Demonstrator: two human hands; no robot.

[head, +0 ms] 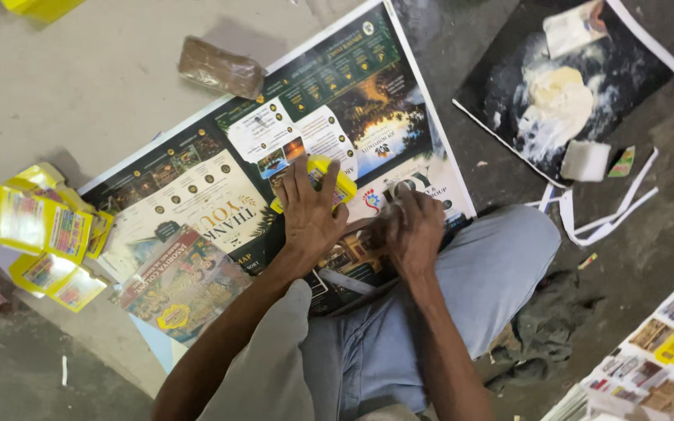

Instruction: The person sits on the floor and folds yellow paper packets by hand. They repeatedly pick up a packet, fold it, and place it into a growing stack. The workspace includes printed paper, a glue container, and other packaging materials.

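1. The left hand (310,214) pressed flat on a yellow packet (326,181), fingers spread rather than closed round it, seemingly to pin it to the poster (220,179) beneath.
2. The packet lay near the middle of that poster, just beyond the person's knee (501,249).
3. The right hand (413,230) was blurred beside the left; its fingers looked curled together over something pale, but I could not tell what, nor whether the grip was truly closed.
4. The poster, a large glossy sheet in dark green with white panels, lay on the floor (79,86) like a work mat, likely to keep the packets off the dust.
5. A heap of yellow packets (40,234) with colourful printed faces sat at the left edge, within arm's reach.
6. A colourful leaflet (185,284) lay on the poster's near corner.
7. A brown wrapped block (221,68) rested by the far edge.
8. To the right, a dark sheet (626,70) held a lump of white paste (559,97), with a white block (585,160) and paper strips (610,214) near it.
9. More printed sheets (657,343) lay at the bottom right.
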